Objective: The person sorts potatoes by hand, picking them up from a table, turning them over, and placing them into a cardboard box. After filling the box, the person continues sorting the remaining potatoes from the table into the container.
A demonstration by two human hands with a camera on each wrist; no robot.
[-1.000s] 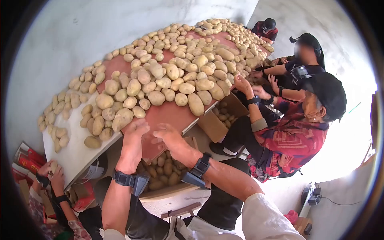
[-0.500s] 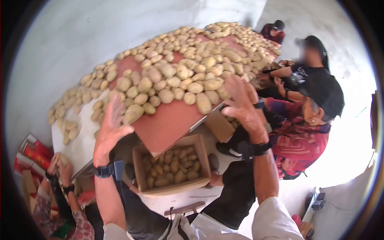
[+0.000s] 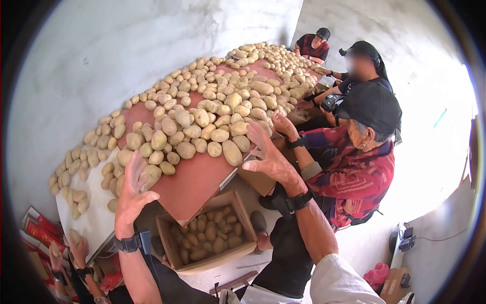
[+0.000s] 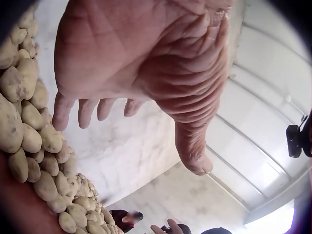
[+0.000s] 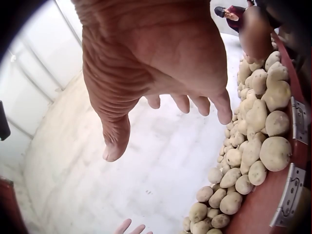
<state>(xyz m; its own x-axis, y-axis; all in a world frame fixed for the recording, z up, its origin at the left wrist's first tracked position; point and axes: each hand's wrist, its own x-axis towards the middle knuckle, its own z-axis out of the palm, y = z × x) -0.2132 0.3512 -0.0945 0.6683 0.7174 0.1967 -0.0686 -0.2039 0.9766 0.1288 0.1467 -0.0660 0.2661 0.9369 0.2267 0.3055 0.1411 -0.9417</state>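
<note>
Potatoes [image 3: 192, 133] lie heaped across a red tabletop [image 3: 195, 180]. My left hand [image 3: 132, 197] is raised at the table's near left side, fingers spread and palm facing inward, holding nothing. Opposite it, my right hand [image 3: 271, 159] is lifted near the table's right edge, its fingers apart and also empty. The left wrist view shows the left palm [image 4: 141, 53] with the thumb held away from the fingers; in the right wrist view the right palm [image 5: 156, 53] looks similar. Below and between the hands stands a cardboard box [image 3: 169, 248] with potatoes inside.
A white table section [image 3: 93, 202] adjoins on the left, with more potatoes. A person in a red patterned jacket [image 3: 354, 175] sits close on my right, others beyond. Another person's hands [image 3: 76, 251] hold a potato at lower left. Red boxes [image 3: 43, 233] stand there.
From close together above the box, my hands have parted and risen, fingers spread. The view has since shifted, and the seated person at right has turned slightly. Both hands stay empty.
</note>
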